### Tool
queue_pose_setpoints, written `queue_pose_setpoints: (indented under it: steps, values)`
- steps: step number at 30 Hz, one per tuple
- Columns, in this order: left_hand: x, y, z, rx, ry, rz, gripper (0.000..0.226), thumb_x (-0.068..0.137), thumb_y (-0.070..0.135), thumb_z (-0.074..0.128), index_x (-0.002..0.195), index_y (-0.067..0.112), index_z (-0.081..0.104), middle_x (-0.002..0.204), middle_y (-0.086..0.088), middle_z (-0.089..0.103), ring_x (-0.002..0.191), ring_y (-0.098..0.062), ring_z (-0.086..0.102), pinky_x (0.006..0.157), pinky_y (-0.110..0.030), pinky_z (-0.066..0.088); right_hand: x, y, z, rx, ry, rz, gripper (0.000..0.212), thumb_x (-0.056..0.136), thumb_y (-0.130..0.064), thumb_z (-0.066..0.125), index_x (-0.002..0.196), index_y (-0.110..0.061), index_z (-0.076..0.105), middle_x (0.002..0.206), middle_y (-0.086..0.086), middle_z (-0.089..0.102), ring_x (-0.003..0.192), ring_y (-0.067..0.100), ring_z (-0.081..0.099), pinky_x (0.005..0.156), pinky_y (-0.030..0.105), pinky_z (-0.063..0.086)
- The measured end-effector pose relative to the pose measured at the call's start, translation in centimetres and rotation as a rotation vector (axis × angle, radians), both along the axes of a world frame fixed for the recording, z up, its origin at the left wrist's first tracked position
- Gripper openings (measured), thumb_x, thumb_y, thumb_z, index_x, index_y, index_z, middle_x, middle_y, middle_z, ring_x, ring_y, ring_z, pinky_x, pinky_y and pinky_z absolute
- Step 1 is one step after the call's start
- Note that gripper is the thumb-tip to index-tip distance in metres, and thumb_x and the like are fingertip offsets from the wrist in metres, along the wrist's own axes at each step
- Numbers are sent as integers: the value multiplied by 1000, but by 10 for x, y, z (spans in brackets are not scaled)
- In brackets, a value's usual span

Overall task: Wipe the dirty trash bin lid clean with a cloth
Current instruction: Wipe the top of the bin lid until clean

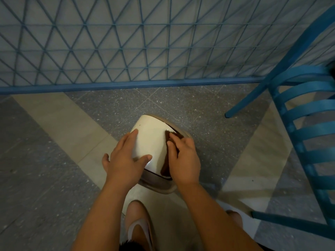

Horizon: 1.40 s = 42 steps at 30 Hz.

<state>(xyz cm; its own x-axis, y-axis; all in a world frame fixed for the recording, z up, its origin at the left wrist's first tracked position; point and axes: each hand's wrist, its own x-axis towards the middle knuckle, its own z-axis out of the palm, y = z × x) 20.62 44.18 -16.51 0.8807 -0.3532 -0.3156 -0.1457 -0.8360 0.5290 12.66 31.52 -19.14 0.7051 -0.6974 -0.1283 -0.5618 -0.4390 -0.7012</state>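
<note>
While the left hand (123, 160) steadies the lid (152, 140), the right hand (183, 158) presses the cloth (173, 134) there.

The trash bin lid (152, 140) in front of me is a cream, glossy dome set in a tan rim, standing on the floor just ahead of my feet. A dark brown cloth (171, 140) lies flat against its right side, running from the upper rim down toward the near edge.
</note>
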Motion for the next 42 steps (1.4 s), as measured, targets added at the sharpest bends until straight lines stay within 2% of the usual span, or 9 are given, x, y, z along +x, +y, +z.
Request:
queue_pose_setpoints:
  steps: [5,10,15,22,24,27,30,36,42]
  values:
    - [-1,1,0,20,-29,-18,77,86,49,60,147,45,14,158,12,15,143,-16,23,116,-52,3,-19,-10,-19,144,220,-153,34,98,-39,38,126,-30,55,121,2,51,84,9,47,81,25,40]
    - [-2,-1,-1,40,-44,-24,97,70,61,69,147,44,13,158,12,14,143,-13,22,114,-51,-5,-52,33,-20,227,104,-77,32,95,-36,47,125,-29,57,113,-3,51,92,6,53,79,16,38]
    - [-1,1,-2,130,-147,-79,100,69,60,71,148,46,10,159,5,2,146,-18,2,115,-50,-9,-73,27,-19,207,77,-11,29,93,-34,51,121,-34,61,102,-13,48,87,-2,52,75,8,39]
    - [-3,5,3,43,-244,-42,91,64,48,79,140,38,28,143,6,40,135,-17,35,114,-51,-2,-78,2,-18,139,127,-63,30,95,-33,49,124,-33,57,106,-9,46,84,1,50,75,12,34]
    - [-3,11,2,51,-230,-78,85,69,52,74,140,36,30,149,8,36,139,-14,30,114,-52,-10,-76,2,-18,165,119,-109,30,95,-33,49,124,-32,57,107,-8,46,84,2,51,78,16,34]
    - [-6,16,4,138,-204,-139,102,64,62,73,146,39,17,156,8,18,145,-15,12,113,-48,-15,-76,4,-19,181,98,-123,31,95,-32,49,124,-32,58,106,-7,47,85,2,50,79,16,35]
    - [-8,16,7,175,-191,-163,114,58,66,73,148,41,8,150,5,14,141,-18,11,114,-46,-14,-73,8,-21,195,91,-140,31,95,-31,49,125,-30,58,106,-7,47,85,4,50,79,16,34]
    - [-4,19,5,187,-226,-149,88,77,60,61,149,41,14,150,7,26,139,-14,27,115,-52,-9,-61,45,-26,330,57,-138,33,94,-29,53,126,-30,57,106,-4,49,89,4,52,80,14,36]
    - [-8,12,3,155,-157,-155,79,85,48,59,149,44,13,154,11,19,141,-10,21,115,-53,-9,-71,61,-27,395,105,-121,26,92,-25,56,116,-28,64,105,-5,52,92,4,53,91,19,41]
